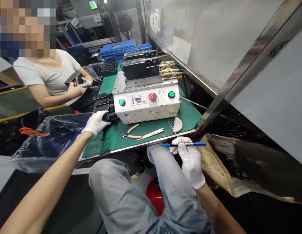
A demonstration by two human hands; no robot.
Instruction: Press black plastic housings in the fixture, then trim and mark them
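My left hand [95, 123], in a white glove, grips the end of a black flat plate [103, 107] in a stack beside a white control box [146, 109]. That box has a red button and green buttons. My right hand [190, 161], also gloved, holds a slim blue-handled pick [185, 144] crosswise above the edge of a green mat [109, 141]. Nearest that hand lie a thin steel needle [171, 126] and a half-round beige pad [177, 124]. Beige-handled pliers [131, 133] and a beige-handled flat tool [151, 133] lie further left.
A co-worker [48, 76] in a white shirt works at the far left, holding a dark part. A clear plastic bag [50, 139] lies left of the mat, and brown paper [214, 162] hangs right. A steel panel [214, 42] rises along the right.
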